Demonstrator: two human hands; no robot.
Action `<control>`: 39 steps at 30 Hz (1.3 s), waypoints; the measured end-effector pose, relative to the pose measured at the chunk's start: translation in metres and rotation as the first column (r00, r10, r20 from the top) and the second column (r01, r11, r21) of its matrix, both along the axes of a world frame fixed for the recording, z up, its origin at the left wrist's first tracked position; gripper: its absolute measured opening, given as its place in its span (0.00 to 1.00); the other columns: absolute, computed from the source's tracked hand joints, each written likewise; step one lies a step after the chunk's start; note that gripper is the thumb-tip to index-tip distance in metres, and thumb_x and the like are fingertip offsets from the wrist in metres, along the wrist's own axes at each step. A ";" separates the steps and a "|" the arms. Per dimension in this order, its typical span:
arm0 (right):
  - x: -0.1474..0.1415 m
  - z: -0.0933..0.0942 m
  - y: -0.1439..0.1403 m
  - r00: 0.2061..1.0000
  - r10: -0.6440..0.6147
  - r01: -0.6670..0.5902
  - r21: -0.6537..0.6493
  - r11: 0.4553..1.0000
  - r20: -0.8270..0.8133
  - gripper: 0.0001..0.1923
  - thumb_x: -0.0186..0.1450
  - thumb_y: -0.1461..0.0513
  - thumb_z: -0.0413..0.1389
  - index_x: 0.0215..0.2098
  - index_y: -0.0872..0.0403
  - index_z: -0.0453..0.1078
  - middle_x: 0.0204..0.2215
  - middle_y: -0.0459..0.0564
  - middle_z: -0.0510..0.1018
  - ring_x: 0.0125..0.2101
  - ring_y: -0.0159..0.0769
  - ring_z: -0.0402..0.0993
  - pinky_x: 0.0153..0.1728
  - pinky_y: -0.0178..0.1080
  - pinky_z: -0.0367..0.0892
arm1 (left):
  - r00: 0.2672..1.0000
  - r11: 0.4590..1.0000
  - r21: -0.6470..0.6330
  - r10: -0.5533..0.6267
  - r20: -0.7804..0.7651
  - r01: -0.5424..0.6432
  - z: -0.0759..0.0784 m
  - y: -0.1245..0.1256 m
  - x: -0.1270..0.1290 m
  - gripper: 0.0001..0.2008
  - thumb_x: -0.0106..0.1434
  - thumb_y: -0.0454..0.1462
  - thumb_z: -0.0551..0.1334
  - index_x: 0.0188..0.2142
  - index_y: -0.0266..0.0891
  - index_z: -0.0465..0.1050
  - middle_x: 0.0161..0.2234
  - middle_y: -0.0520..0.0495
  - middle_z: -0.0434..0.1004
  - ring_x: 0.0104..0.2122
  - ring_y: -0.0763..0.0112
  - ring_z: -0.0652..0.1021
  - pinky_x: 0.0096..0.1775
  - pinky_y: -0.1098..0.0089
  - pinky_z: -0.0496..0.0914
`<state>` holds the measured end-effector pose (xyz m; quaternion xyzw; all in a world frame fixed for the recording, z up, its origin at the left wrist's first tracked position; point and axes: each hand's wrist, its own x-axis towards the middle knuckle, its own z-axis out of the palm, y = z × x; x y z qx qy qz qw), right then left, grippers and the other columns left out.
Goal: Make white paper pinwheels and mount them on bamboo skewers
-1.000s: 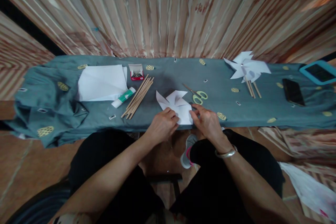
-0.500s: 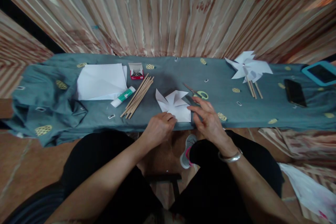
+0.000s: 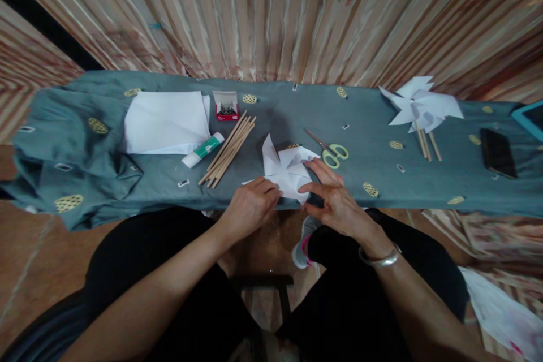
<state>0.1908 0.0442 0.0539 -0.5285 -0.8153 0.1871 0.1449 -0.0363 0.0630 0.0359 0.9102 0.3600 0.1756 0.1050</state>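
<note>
A white paper pinwheel (image 3: 285, 172) with folded blades lies at the front edge of the cloth-covered table, between my hands. My left hand (image 3: 251, 206) is closed on its lower left edge; the fingertips are partly hidden. On the other side, my right hand (image 3: 335, 198) has its thumb and fingers around the right corner, touching the paper. Green-handled scissors (image 3: 333, 150) lie just beyond my right fingers, blades pointing up and left. Left of the pinwheel is a bunch of thin wooden sticks (image 3: 229, 153).
A stack of white paper (image 3: 165, 121), a glue stick (image 3: 203, 150) and a small red box (image 3: 227, 107) of metal bits are at left. Right stand pinwheels on sticks (image 3: 418, 104), a black phone (image 3: 497, 153) and a blue-framed device (image 3: 530, 119). A pleated curtain (image 3: 263, 22) hangs behind.
The paper pinwheel has turned between my hands, its upper left blade now more upright. My right fingers have moved in onto its right side. The view has shifted slightly.
</note>
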 end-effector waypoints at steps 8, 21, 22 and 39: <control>-0.001 0.004 0.006 0.980 -0.049 0.049 -0.007 0.999 -0.194 0.16 0.59 0.57 0.63 0.46 0.47 0.73 0.64 0.51 0.60 0.66 0.48 0.51 0.62 0.57 0.54 | 0.998 0.996 -0.086 0.038 0.059 -0.033 -0.003 0.000 0.000 0.09 0.66 0.32 0.55 0.38 0.37 0.74 0.36 0.45 0.76 0.39 0.65 0.76 0.41 0.67 0.71; -0.013 -0.009 0.019 0.962 -0.036 0.051 0.050 0.997 -0.270 0.06 0.64 0.59 0.57 0.33 0.49 0.76 0.60 0.49 0.68 0.64 0.45 0.54 0.62 0.56 0.56 | 0.999 0.995 -0.093 0.041 0.023 -0.039 -0.001 0.000 0.002 0.08 0.66 0.32 0.55 0.39 0.37 0.74 0.37 0.45 0.76 0.39 0.65 0.75 0.40 0.67 0.71; -0.015 -0.010 0.020 0.964 -0.039 0.057 0.059 0.997 -0.262 0.06 0.65 0.58 0.57 0.34 0.49 0.76 0.60 0.50 0.68 0.64 0.45 0.55 0.61 0.56 0.56 | 0.999 0.995 -0.092 0.042 0.016 -0.041 0.000 -0.001 0.002 0.08 0.66 0.32 0.55 0.38 0.37 0.74 0.37 0.45 0.76 0.39 0.65 0.75 0.40 0.67 0.71; -0.039 -0.021 0.022 0.964 -0.228 0.252 0.194 0.948 -0.138 0.08 0.64 0.61 0.54 0.30 0.53 0.74 0.61 0.54 0.65 0.65 0.51 0.51 0.58 0.60 0.56 | 0.996 0.992 -0.122 0.043 0.084 -0.032 -0.001 0.000 -0.001 0.12 0.67 0.33 0.55 0.48 0.37 0.70 0.40 0.45 0.77 0.40 0.64 0.77 0.42 0.66 0.72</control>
